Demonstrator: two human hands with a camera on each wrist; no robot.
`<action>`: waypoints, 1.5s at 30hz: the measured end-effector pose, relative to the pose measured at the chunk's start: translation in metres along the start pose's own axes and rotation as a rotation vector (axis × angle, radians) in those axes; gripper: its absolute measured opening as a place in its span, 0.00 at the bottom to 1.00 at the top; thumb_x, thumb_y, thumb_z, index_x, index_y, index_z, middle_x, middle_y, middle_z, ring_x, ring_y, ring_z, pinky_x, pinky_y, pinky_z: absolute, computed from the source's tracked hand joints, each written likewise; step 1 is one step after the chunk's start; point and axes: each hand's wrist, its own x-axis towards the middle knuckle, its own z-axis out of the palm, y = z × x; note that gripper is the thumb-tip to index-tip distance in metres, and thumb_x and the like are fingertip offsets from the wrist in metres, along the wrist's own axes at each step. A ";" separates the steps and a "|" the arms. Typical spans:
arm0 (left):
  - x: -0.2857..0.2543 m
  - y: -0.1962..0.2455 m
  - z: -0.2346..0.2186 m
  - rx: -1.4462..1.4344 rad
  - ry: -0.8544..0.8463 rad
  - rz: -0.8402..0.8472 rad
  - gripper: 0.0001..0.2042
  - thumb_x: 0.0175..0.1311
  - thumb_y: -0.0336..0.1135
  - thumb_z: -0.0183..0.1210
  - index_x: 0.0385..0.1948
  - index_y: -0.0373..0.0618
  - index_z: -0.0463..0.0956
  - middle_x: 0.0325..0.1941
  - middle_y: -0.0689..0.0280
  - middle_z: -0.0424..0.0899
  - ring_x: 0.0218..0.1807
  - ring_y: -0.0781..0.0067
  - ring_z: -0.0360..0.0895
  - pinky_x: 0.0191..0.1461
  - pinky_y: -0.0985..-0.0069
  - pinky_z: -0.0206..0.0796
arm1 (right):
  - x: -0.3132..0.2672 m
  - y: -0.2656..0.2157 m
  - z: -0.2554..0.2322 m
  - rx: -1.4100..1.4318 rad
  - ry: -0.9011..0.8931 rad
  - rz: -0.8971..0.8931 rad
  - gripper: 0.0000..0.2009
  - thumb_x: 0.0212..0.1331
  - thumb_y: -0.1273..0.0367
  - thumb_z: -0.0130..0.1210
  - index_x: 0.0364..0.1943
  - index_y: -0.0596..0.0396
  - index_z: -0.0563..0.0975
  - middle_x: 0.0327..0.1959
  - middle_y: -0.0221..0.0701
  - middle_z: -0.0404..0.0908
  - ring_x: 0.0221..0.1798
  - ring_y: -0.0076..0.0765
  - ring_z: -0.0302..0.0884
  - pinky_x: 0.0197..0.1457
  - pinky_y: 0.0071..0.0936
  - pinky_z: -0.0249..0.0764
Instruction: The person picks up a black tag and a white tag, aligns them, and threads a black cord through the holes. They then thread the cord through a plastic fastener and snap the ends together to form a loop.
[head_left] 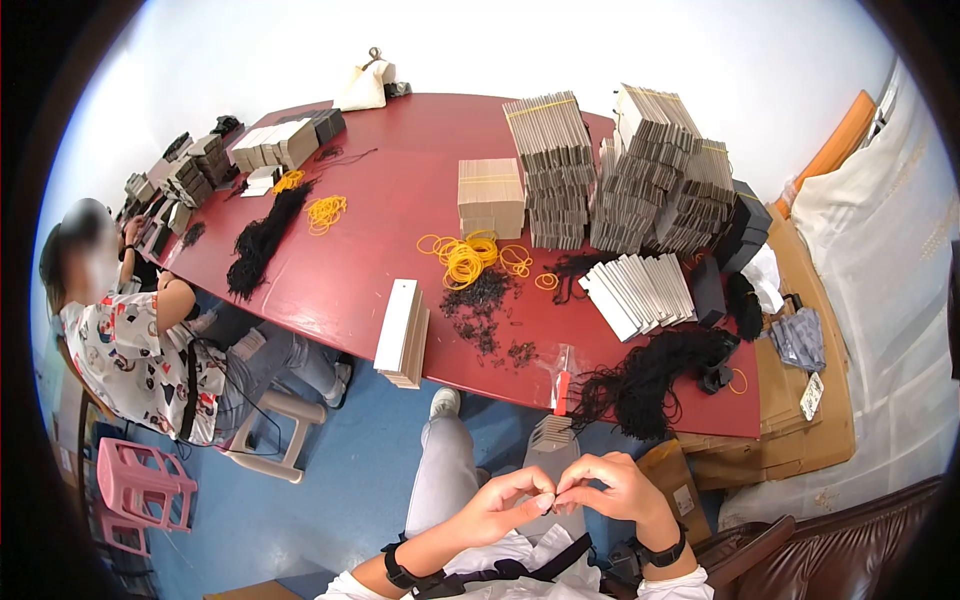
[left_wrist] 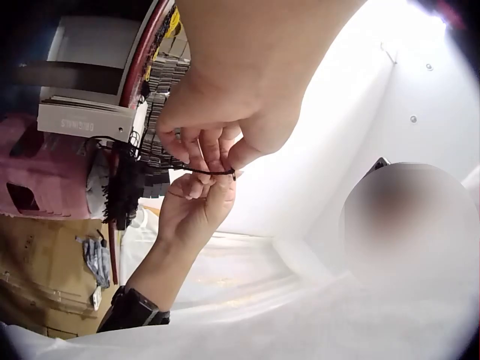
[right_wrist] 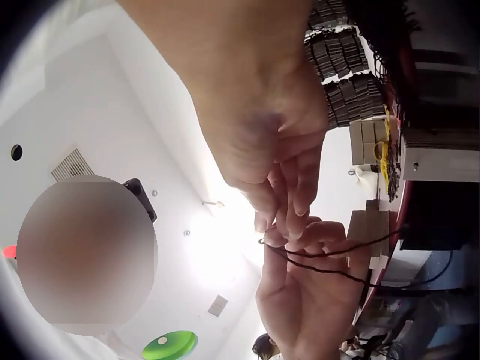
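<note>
In the head view my left hand (head_left: 510, 505) and right hand (head_left: 615, 488) meet over my lap, fingertips together. Between them both hands pinch a thin black cord (left_wrist: 199, 170). Seen from the right wrist, two strands of this cord (right_wrist: 375, 240) trail away past the left palm. A tiny loop (right_wrist: 262, 241) shows at the pinched end, right by the thumb tips; fingers hide part of it. Beyond the hands, a white tag (left_wrist: 82, 118) printed "ORIGINALS" with a punched hole lies in the left wrist view.
On the red table (head_left: 400, 180) stand tall tag stacks (head_left: 550, 170), yellow rubber bands (head_left: 468, 262), small black pieces (head_left: 480, 305), fanned white tags (head_left: 640, 295) and a black cord bundle (head_left: 645, 385). A white block of tags (head_left: 398, 330) overhangs the front edge. Another person (head_left: 140, 350) sits left.
</note>
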 end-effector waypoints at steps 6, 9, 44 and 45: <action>0.000 0.001 0.001 -0.079 0.009 -0.034 0.05 0.72 0.31 0.49 0.38 0.40 0.71 0.41 0.66 0.74 0.46 0.76 0.71 0.51 0.75 0.62 | 0.000 0.004 -0.001 -0.032 -0.022 -0.022 0.03 0.57 0.77 0.60 0.33 0.60 0.77 0.26 0.33 0.84 0.28 0.28 0.85 0.30 0.20 0.78; 0.001 0.005 0.002 -0.057 0.008 -0.020 0.05 0.72 0.31 0.49 0.38 0.40 0.71 0.41 0.66 0.74 0.46 0.76 0.71 0.51 0.76 0.62 | 0.002 0.002 -0.002 -0.029 -0.034 -0.008 0.03 0.57 0.77 0.59 0.33 0.60 0.77 0.26 0.33 0.84 0.28 0.29 0.85 0.30 0.20 0.78; 0.002 0.022 -0.001 0.561 0.336 0.090 0.04 0.63 0.29 0.59 0.34 0.42 0.81 0.29 0.73 0.76 0.23 0.91 0.61 0.22 0.85 0.50 | -0.007 0.012 0.011 -0.171 0.177 -0.117 0.06 0.54 0.77 0.61 0.34 0.58 0.75 0.28 0.31 0.76 0.24 0.26 0.72 0.26 0.22 0.67; 0.002 0.023 -0.002 0.669 0.384 0.090 0.04 0.64 0.30 0.59 0.35 0.41 0.81 0.29 0.73 0.76 0.23 0.91 0.61 0.22 0.86 0.50 | -0.008 0.013 0.010 -0.187 0.215 -0.086 0.07 0.54 0.77 0.61 0.34 0.58 0.75 0.28 0.31 0.75 0.23 0.25 0.72 0.26 0.21 0.67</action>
